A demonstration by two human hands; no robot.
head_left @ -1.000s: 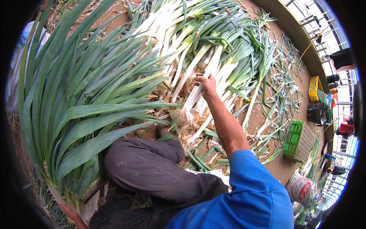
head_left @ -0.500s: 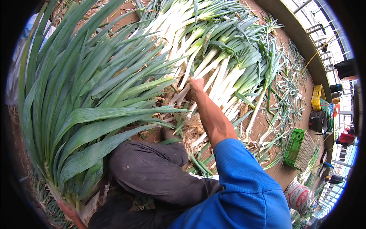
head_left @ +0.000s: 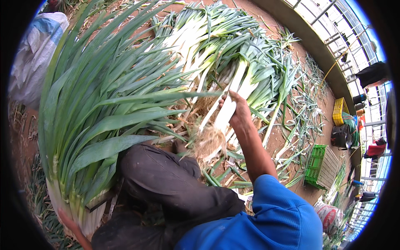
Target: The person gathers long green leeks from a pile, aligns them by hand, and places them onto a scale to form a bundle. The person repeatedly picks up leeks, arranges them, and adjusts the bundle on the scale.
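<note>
My right hand (head_left: 238, 110) is closed round the pale stems of a few leeks (head_left: 225, 113), whose tangled brown roots (head_left: 209, 143) hang toward my knee. Their green tops lie away from me on the heap. At the lower left, my left hand (head_left: 68, 221) grips the white lower ends of a large bunch of leeks (head_left: 89, 125); its fingers are partly hidden by the stems. The long leaves of this bunch fan up and across the left side. A heap of leeks (head_left: 208, 37) lies on the ground ahead, roots toward me.
A white and blue sack (head_left: 39, 54) stands at the far left. To the right are a green crate (head_left: 321, 166), a yellow crate (head_left: 339, 111) and a white and red bucket (head_left: 329, 216). Loose leaves (head_left: 306, 104) litter the brown ground beside a low wall (head_left: 291, 25). My bent leg (head_left: 166, 179) is below the heap.
My right hand has shifted right and slightly toward me, now wrapped round thick leek stems with the roots lifted into view. My left hand still holds its bunch.
</note>
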